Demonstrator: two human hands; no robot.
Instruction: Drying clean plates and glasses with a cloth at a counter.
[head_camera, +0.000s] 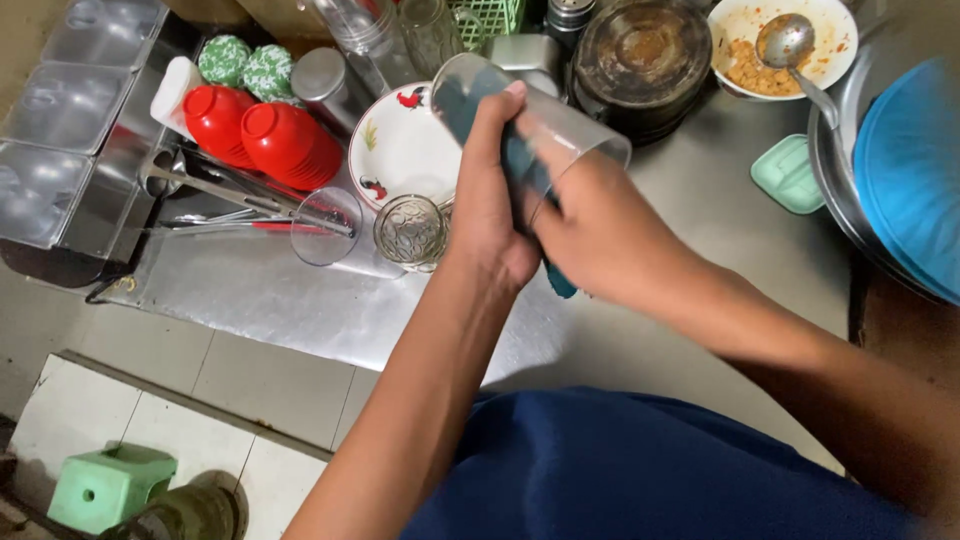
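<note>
My left hand (490, 190) is wrapped around a clear drinking glass (470, 85), held tilted over the steel counter (700, 210). My right hand (600, 235) reaches into the open end of the glass and holds a dark teal sponge or cloth (558, 283), which shows through the glass wall and sticks out below my hand. Both hands meet above the middle of the counter.
Washed things lie at the left: two red cups (265, 135), a white plate with rooster print (400, 150), a clear glass (325, 225), a patterned glass (410, 232), metal utensils (215, 190). A dirty bowl with spoon (785, 45), a dark pot (640, 55) and a blue-lidded basin (905, 170) stand behind.
</note>
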